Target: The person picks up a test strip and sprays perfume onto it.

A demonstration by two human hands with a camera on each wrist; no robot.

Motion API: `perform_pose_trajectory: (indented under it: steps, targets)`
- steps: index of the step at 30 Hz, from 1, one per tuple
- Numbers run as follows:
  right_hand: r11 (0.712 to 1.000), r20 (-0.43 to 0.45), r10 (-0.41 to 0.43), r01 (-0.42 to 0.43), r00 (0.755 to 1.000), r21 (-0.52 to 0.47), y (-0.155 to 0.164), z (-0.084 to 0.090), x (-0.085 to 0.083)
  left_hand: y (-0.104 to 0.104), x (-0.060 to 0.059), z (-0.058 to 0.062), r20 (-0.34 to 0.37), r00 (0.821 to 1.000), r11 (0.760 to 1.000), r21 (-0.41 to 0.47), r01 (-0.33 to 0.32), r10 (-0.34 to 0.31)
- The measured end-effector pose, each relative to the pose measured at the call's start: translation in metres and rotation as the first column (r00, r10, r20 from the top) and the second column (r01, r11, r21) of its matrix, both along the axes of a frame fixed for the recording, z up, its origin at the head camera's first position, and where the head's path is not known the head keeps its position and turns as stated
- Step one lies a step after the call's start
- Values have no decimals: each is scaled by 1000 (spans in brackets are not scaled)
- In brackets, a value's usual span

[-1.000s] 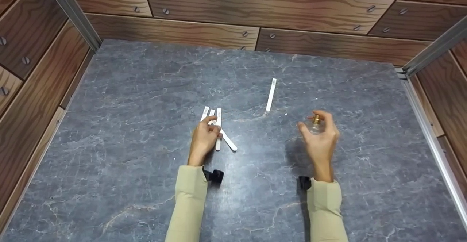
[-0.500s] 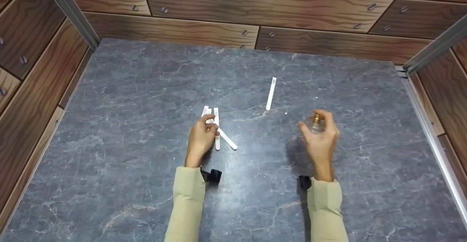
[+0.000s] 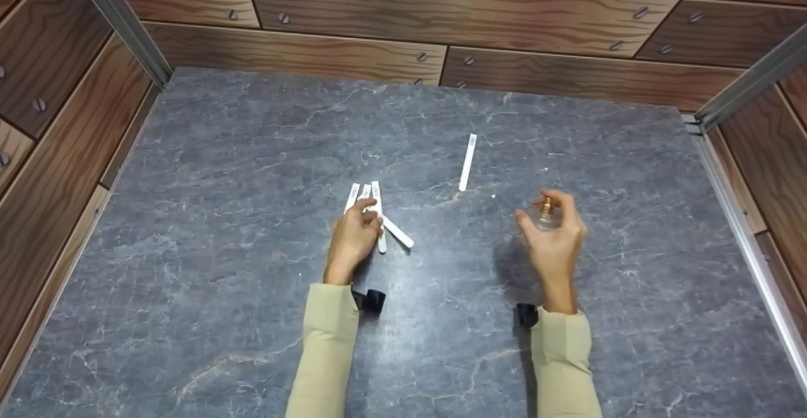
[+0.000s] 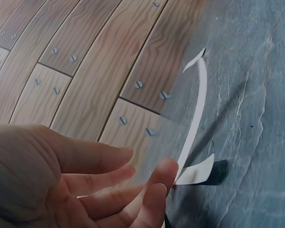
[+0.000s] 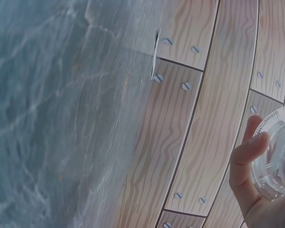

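Several white paper test strips (image 3: 398, 234) with small print at one end fan out from my left hand (image 3: 353, 238). Its fingers pinch them over the table, and they cross one another. In the left wrist view, one long strip (image 4: 199, 90) curves away beyond the fingertips, while a shorter bent piece shows below it. My right hand (image 3: 555, 251) grips a small clear perfume bottle (image 3: 546, 219) with a gold spray neck, the fingers and thumb curled round it. The right wrist view shows the ridged clear glass of the bottle (image 5: 278, 156) against the palm.
A single white strip (image 3: 468, 162) lies on the dark marbled table (image 3: 252, 153), beyond and between the hands. Tiny white specks lie near it. Wood-patterned walls (image 3: 353, 46) and metal corner posts (image 3: 129, 24) bound the table at the back and sides.
My left hand has shifted slightly, and the near ends of the fanned strips have swung up and to the right. The right hand and bottle stay in place.
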State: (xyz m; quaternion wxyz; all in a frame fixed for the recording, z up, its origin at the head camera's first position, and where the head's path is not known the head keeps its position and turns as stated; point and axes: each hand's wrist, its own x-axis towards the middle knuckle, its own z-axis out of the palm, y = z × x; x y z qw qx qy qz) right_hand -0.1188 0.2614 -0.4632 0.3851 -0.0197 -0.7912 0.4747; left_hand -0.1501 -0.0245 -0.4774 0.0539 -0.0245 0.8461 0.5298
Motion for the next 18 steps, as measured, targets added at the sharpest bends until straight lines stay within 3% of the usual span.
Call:
perform_pose_trajectory:
  steps: [8,12,18]
  targets:
    - [1000,18,11,-11,1000,-19,-1,1,2,0,-12,2,-36,999,998,-62,22,-24]
    - [1000,17,17,-17,1000,-26,0,1,3,0,-10,1,-34,999,1000,21,-1,2]
    - [1000,21,24,-23,999,-17,1,1,2,6,4,-3,45,999,988,152,-22,16]
